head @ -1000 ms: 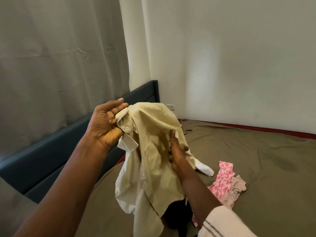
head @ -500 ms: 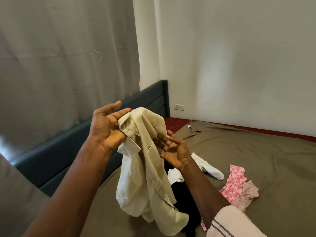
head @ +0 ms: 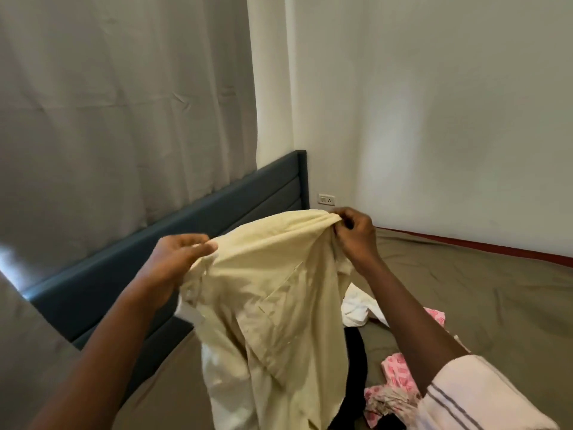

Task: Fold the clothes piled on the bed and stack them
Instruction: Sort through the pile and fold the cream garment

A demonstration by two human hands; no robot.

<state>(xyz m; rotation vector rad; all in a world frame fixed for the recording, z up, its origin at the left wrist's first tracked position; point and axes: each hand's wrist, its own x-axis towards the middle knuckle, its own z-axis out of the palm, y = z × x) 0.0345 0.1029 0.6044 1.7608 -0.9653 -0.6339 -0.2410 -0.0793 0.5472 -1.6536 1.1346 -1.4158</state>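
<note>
Head view: olive-sheeted bed [head: 465, 290], dark blue headboard [head: 217, 218] along left, grey curtain [head: 124, 119] above, wall socket [head: 326, 199] in corner. Loose on bed: white garment [head: 356, 308], black garment [head: 355, 346] just below, pink patterned garment [head: 397, 373] beside right forearm. Holds cream shirt [head: 263, 290] raised over bed, hanging crumpled, hiding part of black garment. Pinches shirt's left upper edge with left hand [head: 173, 262], thumb on top. Pinches top edge higher with right hand [head: 356, 231], fingertips bunched on fabric. Keeps hands apart, forearms extended; pale striped sleeve [head: 465, 398] on right arm.
</note>
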